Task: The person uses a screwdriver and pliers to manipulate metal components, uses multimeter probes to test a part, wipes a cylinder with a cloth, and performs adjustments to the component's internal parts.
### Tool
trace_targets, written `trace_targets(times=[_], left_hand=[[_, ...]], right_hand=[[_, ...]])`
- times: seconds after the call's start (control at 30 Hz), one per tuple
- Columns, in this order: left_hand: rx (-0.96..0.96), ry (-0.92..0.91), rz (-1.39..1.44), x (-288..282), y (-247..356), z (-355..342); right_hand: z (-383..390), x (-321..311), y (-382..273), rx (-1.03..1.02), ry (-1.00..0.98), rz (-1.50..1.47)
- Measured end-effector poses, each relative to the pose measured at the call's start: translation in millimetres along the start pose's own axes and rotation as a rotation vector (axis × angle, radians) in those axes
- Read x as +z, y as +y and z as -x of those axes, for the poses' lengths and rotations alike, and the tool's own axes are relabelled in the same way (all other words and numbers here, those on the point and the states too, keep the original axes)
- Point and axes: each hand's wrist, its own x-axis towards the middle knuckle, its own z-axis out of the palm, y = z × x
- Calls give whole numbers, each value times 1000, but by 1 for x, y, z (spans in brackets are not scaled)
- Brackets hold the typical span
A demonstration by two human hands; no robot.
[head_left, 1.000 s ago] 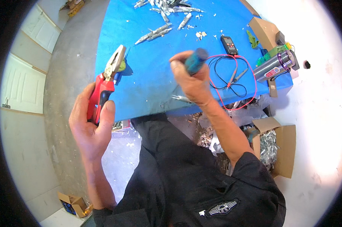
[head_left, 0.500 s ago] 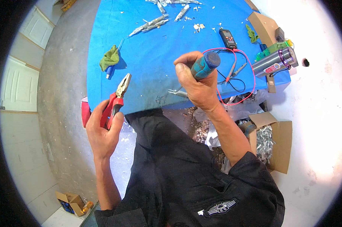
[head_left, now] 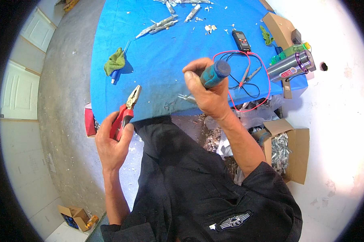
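Black shirt (head_left: pixel 166 177) fills the bottom, at 6 o'clock. From the centre of the view, the left hand (head_left: pixel 111 147) is at 8 o'clock, fingers and thumb closed around red-handled pliers (head_left: pixel 128 112), nose pointing toward 1 o'clock; nothing shows between their jaws. Between 3 and 4 o'clock, below the table, an open box (head_left: pixel 299 155) holds silvery scraps (head_left: pixel 279 151). At 1 o'clock, the right hand (head_left: pixel 210 94) is wrapped around a blue handle (head_left: pixel 214 76); the tool's other end is hidden. Just beside that fist, toward 8 o'clock, one grey piece (head_left: pixel 191 99) lies near the edge of the blue table (head_left: pixel 162 68); whether they touch, I cannot tell. Farther off are a green cloth (head_left: pixel 115 61) at 10, a flask (head_left: pixel 284 71) at 2 and a meter (head_left: pixel 241 41) at 1. Near 12 lie more grey pieces (head_left: pixel 160 27) and pale crumbs (head_left: pixel 210 28). Work looks partway through: scraps already crowd the box, while several pieces remain on the table.
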Motion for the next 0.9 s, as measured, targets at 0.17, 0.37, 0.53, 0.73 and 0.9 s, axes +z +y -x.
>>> trace_targets(times=[0.17, 0.37, 0.53, 0.73, 0.9], left_hand=[[-15, -18, 23, 1, 4, 1], [-37, -16, 50, -1, 2, 1], [78, 27, 65, -7, 17, -4], [314, 135, 88, -26, 64, -13], [506, 29, 70, -43, 117, -21]], right_hand=[[3, 1, 3, 11, -22, 22], [3, 2, 5, 24, -15, 37], [4, 4, 3, 15, -55, 83], [7, 5, 0, 57, -164, 115], [6, 2, 2, 38, -136, 105]])
